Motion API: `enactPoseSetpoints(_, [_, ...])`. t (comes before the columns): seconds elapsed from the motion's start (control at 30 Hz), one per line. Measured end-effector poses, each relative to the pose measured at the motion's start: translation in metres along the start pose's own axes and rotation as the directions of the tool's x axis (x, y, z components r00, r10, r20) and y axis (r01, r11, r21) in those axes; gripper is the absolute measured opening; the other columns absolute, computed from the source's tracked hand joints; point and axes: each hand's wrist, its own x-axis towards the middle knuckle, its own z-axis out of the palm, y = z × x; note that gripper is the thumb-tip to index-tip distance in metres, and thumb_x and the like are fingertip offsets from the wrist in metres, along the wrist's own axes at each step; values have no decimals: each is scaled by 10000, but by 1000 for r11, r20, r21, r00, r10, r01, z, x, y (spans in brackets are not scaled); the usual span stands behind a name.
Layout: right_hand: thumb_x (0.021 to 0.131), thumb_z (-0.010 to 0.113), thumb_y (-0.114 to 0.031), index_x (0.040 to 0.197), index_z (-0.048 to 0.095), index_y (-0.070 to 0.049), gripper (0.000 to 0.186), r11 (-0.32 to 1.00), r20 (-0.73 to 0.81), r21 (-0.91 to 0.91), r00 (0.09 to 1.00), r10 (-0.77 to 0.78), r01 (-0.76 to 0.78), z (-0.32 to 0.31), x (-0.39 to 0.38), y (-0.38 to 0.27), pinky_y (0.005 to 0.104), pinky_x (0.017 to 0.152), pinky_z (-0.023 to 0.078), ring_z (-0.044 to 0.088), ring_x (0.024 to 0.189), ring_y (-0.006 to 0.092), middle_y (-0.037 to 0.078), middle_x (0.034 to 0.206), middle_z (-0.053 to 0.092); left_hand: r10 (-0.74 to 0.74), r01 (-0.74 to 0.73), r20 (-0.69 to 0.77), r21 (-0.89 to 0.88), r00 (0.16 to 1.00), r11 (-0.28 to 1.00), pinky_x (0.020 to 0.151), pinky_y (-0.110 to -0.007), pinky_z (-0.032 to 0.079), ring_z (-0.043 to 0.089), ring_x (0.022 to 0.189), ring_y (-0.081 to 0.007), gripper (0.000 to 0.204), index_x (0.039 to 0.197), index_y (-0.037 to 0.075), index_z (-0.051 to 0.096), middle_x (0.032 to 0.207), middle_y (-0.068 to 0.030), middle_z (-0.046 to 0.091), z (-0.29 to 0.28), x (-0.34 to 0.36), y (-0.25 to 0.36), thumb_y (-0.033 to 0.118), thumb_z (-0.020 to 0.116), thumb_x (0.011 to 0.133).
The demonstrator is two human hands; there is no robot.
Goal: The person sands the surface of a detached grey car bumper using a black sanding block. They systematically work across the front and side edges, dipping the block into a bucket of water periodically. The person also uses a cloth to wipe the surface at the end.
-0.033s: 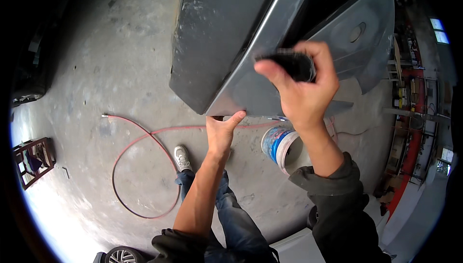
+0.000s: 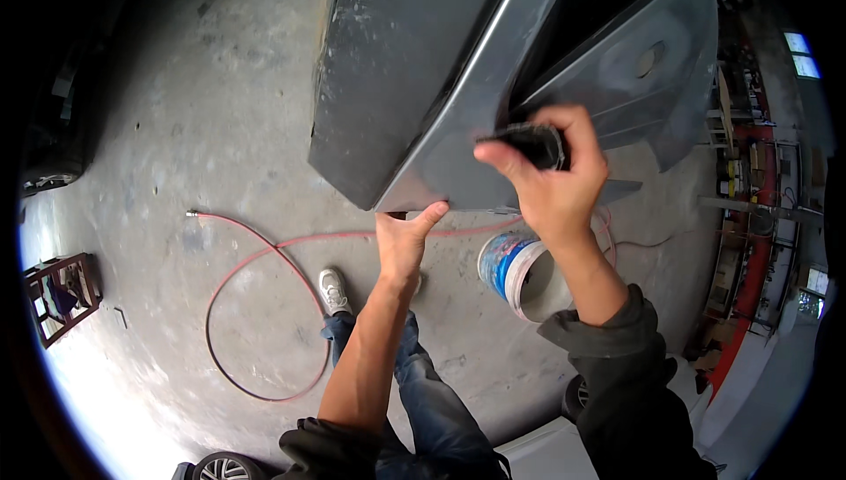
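Note:
A large grey car body panel [image 2: 458, 150] extends from the upper middle toward me, with a dark flat section on its left and a bright ridge between. At its near edge my left hand [image 2: 404, 238] is closed, thumb on top and the other fingers out of sight underneath. My right hand [image 2: 564, 176] pinches a bent sheet of black sandpaper [image 2: 533, 144] between thumb and fingers, over the panel's right part beside a dark opening. Whether the sheet touches the surface, I cannot tell.
On the concrete floor a red hose [image 2: 238, 260] lies looped at the left. A paint-stained bucket [image 2: 507, 264] stands below my right forearm. A small rack [image 2: 60, 295] is at far left, shelving [image 2: 749, 216] along the right, and a car wheel [image 2: 225, 467] at the bottom.
My right hand has moved a little toward me with the sandpaper, which now sits lower over the panel. My left hand keeps its place on the edge.

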Motion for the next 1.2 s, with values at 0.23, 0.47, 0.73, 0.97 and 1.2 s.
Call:
enactPoseSetpoints(0.23, [842, 831, -161, 904, 658, -21, 231, 990, 176, -13, 975, -135, 139, -19, 7, -9, 280, 575, 458, 587, 723, 151, 60, 876, 596, 90, -90, 6, 37, 996, 995, 1003, -354, 450, 600, 1122, -229, 592, 1211, -36, 610, 1197, -117, 653, 2, -1, 1, 204, 903, 756])
enactPoseSetpoints(0.47, [762, 864, -52, 887, 673, -26, 230, 988, 34, 141, 997, 64, -69, -1, 16, -30, 278, 617, 492, 610, 695, 152, 50, 823, 638, 127, -127, 0, 45, 992, 991, 982, -354, 461, 614, 1087, -220, 566, 1180, -32, 639, 1157, -111, 673, -2, 1, -1, 229, 909, 758])
enactPoseSetpoints(0.73, [708, 924, -105, 836, 646, -18, 319, 995, 98, 12, 990, -101, 100, -12, 12, -13, 239, 588, 451, 570, 688, 101, 24, 834, 594, 93, -95, 25, 91, 995, 991, 942, -342, 479, 626, 1032, -207, 521, 1137, -32, 661, 1101, -97, 689, -2, 1, 0, 229, 909, 761])
enactPoseSetpoints(0.97, [715, 939, -161, 797, 621, -36, 351, 988, 63, 114, 993, 96, -102, -1, 14, -20, 231, 567, 429, 522, 627, 68, -5, 729, 603, 106, -106, 3, 135, 994, 985, 939, -351, 481, 629, 1027, -212, 558, 1116, -42, 653, 1091, -106, 692, -2, 1, 3, 261, 928, 737])
enactPoseSetpoints(1.2, [717, 935, -166, 778, 614, -37, 352, 992, -46, 108, 997, 66, -61, 6, 16, -27, 244, 569, 446, 534, 625, 85, 1, 718, 597, 147, -146, 2, 134, 989, 980, 936, -358, 485, 630, 1025, -224, 548, 1107, -45, 657, 1092, -116, 691, -2, 3, -3, 252, 927, 734])
